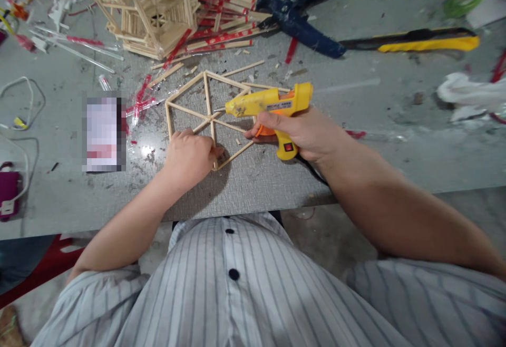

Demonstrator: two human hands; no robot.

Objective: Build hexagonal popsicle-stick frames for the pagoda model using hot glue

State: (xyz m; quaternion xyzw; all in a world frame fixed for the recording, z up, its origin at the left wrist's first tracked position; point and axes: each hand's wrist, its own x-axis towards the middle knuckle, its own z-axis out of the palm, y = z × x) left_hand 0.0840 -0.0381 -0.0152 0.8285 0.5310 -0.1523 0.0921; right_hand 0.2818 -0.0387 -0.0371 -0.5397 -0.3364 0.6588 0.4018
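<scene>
A yellow hot glue gun (272, 102) with an orange trigger is gripped in my right hand (304, 131). Its metal nozzle points left, close above the middle of a hexagonal frame (208, 75) of thin wooden sticks with spokes that meet at the centre. My left hand (192, 157) rests over the lower left of this frame, fingers curled down on the sticks. Which stick its fingertips hold is partly hidden by the hand.
A wooden stick model (158, 15) stands at the back, beside red-wrapped stick bundles (225, 30). Blue cutters (300, 20) and a yellow utility knife (427, 40) lie at the back right. Clear glue sticks (75, 49) and a white cable (27, 104) are on the left.
</scene>
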